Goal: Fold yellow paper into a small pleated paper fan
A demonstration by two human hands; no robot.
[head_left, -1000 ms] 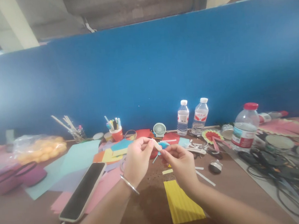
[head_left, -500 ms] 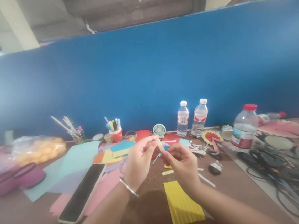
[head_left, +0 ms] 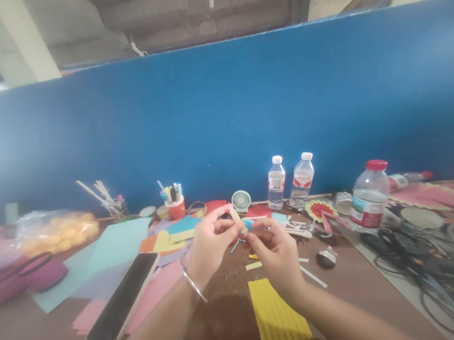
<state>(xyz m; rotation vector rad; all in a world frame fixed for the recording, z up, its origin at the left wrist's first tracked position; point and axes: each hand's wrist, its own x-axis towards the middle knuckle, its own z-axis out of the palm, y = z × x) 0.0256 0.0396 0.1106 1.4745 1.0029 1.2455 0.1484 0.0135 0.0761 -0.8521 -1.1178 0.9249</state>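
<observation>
— Since a second ago the pale strip (head_left: 237,220) has dropped its upper end toward the person's left, and the two hands have closed in on each other.

— Where is it now?

— It is off the table (head_left: 230,316) and bridges the gap between the hands. The left hand (head_left: 208,243) pinches its upper, farther end between thumb and forefinger. The right hand (head_left: 275,251) is closed on the lower, nearer end with its fingertips, the other fingers curled in.

— So both are clamped on it?

— Yes, one at each end, with the knuckles near each other but not touching.

— Which way does it run?

— Its long axis is a slant, from up and left down to the right and toward the person. It is neither upright nor flat.

— What lies around it?

— A yellow ribbed sheet (head_left: 276,313) lies on the table just below the right hand. A phone (head_left: 123,298) lies face up beside the left forearm, which wears a bangle (head_left: 193,288). A small fan (head_left: 241,200) stands beyond the hands, by the blue wall (head_left: 222,112).
</observation>
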